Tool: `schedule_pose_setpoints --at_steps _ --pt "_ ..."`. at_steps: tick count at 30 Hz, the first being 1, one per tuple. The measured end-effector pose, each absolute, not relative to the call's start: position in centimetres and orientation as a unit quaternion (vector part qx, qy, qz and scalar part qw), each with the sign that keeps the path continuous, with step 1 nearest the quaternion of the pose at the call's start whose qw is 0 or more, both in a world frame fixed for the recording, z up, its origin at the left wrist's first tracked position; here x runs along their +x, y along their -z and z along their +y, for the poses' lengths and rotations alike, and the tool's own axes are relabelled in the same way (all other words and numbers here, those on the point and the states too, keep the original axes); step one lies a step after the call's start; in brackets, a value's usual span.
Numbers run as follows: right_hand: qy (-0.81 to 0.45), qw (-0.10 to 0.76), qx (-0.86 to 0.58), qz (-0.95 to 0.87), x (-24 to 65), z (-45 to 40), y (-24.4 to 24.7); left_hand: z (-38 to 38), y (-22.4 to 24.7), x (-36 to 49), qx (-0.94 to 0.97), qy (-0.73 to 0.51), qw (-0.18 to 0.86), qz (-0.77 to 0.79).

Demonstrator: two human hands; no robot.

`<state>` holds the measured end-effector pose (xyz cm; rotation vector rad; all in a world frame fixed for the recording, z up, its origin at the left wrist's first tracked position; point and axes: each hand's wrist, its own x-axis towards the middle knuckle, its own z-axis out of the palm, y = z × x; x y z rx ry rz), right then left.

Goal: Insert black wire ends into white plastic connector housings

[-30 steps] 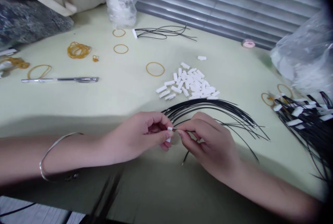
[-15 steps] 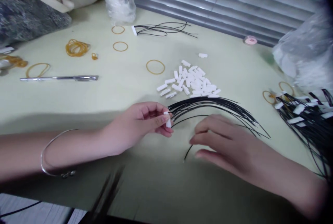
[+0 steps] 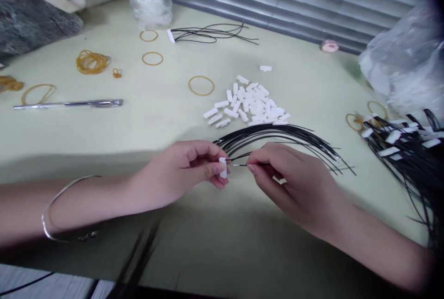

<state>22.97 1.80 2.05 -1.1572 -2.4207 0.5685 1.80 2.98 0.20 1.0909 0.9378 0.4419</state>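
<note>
I've L hand (image 3: 196, 162) pinched on small white plastic block (image 3: 223, 169), R hand (image 3: 291, 176) pinching thin black pale-tipped wire (image 3: 242, 165), which might bend if jabbed crooked.

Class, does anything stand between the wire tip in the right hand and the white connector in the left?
Nothing visible: only a gap separates the wire tip in the right hand from the white connector in the left hand. Another black wire runs above that gap in the picture.
</note>
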Motion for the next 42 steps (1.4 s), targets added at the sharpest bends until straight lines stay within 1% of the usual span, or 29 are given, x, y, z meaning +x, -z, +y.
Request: schedule_pose_setpoints --at_steps 6,14,19,23,26,30,37,42 --pt "-0.201 0.244 -0.423 -0.849 22.2 1.9 -1.5 2.9 -0.4 2.1 0.506 -0.193 0.714 0.443" --pt "-0.183 0.250 -0.413 -0.856 21.5 1.6 -1.0 2.9 -0.3 1.9 0.519 -0.183 0.707 0.444" --pt "-0.132 0.280 -0.417 -0.855 21.1 1.5 -0.1 2.7 -0.4 2.1 0.520 -0.181 0.703 0.450" --pt "-0.086 0.294 -0.375 -0.875 21.3 1.8 0.2 2.8 -0.5 2.1 0.514 -0.187 0.712 0.441" --pt "-0.072 0.290 -0.377 -0.877 21.6 2.1 0.0 3.0 -0.5 2.0 0.493 -0.196 0.736 0.421" --pt "-0.089 0.280 -0.385 -0.875 21.7 2.1 -0.1 3.2 -0.3 2.0 0.486 -0.196 0.749 0.405" --pt "-0.105 0.275 -0.379 -0.877 21.5 2.0 -0.2 3.1 -0.3 2.0 0.511 -0.190 0.730 0.413" --pt "-0.122 0.261 -0.401 -0.869 20.8 1.6 0.1 2.4 -0.6 2.2 0.528 -0.170 0.698 0.453"
